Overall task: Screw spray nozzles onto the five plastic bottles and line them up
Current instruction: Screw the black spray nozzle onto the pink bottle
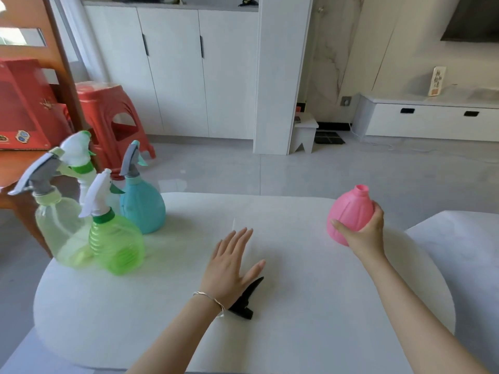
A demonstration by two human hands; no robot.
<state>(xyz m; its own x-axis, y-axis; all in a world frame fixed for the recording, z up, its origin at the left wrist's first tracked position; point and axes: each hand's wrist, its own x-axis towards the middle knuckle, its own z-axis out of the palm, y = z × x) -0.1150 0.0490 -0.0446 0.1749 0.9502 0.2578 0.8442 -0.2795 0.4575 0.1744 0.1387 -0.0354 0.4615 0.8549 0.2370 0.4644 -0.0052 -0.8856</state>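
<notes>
A pink bottle [348, 211] with a bare neck is held off the white table [297, 306] at the right, with my right hand [363, 229] gripping its lower side. My left hand [232, 263] hovers flat with fingers spread over the middle of the table. Partly under its wrist lies a black spray nozzle [247, 302]. At the left stand several bottles with nozzles on them: a blue one [143, 206], a green one [116, 244], a pale yellow one [58, 225] and a white one [81, 163] behind.
A wooden table [16, 168] carrying a red box [24, 109] sits at the far left, with a red stool [113, 114] behind the bottles. White cabinets [175, 68] line the back wall. A second white surface [464, 238] lies to the right.
</notes>
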